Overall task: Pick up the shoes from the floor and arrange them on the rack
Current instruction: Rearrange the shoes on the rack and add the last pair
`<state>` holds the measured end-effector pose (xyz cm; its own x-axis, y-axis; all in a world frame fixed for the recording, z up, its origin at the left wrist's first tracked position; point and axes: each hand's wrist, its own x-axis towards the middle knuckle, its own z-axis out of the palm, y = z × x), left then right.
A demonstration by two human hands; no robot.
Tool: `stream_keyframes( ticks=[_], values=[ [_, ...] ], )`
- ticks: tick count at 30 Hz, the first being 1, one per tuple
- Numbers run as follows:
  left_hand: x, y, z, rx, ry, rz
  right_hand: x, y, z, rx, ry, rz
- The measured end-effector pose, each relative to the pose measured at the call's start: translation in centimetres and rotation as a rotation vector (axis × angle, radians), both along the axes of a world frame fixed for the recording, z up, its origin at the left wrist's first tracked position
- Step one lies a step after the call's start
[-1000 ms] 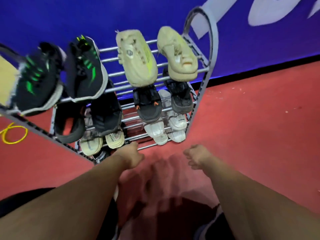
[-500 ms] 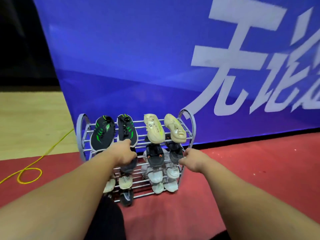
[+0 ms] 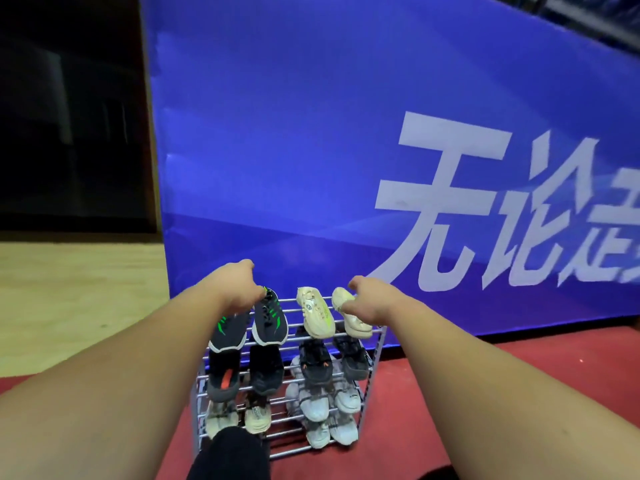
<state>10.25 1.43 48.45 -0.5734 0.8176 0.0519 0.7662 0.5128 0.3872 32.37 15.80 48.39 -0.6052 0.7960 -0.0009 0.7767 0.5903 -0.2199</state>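
**A:** Where's the rack, what's on it?

**B:** Silver wire-rung shoe rack (image 3: 376, 356) stands on the red carpet floor (image 3: 433, 393), backed against the blue banner with white characters (image 3: 311, 150). Every shoe in view sits on it, toes toward the camera.
- Top tier: black knit sneakers with green stripes and white soles (image 3: 270, 322) on the left, cream chunky sneakers (image 3: 317, 317) on the right.
- Second tier: black shoes with a red tab (image 3: 223, 375) on the left, dark grey shoes with orange marks (image 3: 313, 365) on the right.
- Third tier: beige worn sneakers (image 3: 256, 415) on the left, white lace-up sneakers (image 3: 313, 408) on the right.
- Bottom tier: one more white pair (image 3: 332, 433) on the right.

**A:** Hands?

**B:** Both arms are stretched out to the top tier. Left hand (image 3: 239, 289) is at the top left corner, over the heels of the black and green pair. Right hand (image 3: 367, 304) is at the top right corner, overlapping the outer cream shoe.

**A:** Fingers?

**B:** Curled in on both hands, knuckles toward the camera. The hands hide the rack's top corners, so I can't tell whether they grip the frame, a shoe, or nothing.

**A:** Anything else in frame?

**B:** A black-trousered knee (image 3: 228, 455) at the bottom edge, in front of the rack's left end. Pale wooden floor (image 3: 69, 289) to the left of the banner.
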Motion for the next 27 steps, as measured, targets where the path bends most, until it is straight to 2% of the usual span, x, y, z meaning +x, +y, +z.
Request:
stream_keyframes(
  ticks=[16,22,27],
  values=[
    [-2.1,-1.3,4.9,0.053,0.124,0.071,-3.4,-0.7,5.5,0.127,0.08,0.124],
    [-4.9,-1.0,2.9,0.034,0.11,0.093,-7.3,0.5,3.4,0.086,0.057,0.135],
    [-7.9,-0.5,-1.9,0.009,0.044,0.127,-12.2,1.3,-1.6,-0.036,0.115,0.153]
  ],
)
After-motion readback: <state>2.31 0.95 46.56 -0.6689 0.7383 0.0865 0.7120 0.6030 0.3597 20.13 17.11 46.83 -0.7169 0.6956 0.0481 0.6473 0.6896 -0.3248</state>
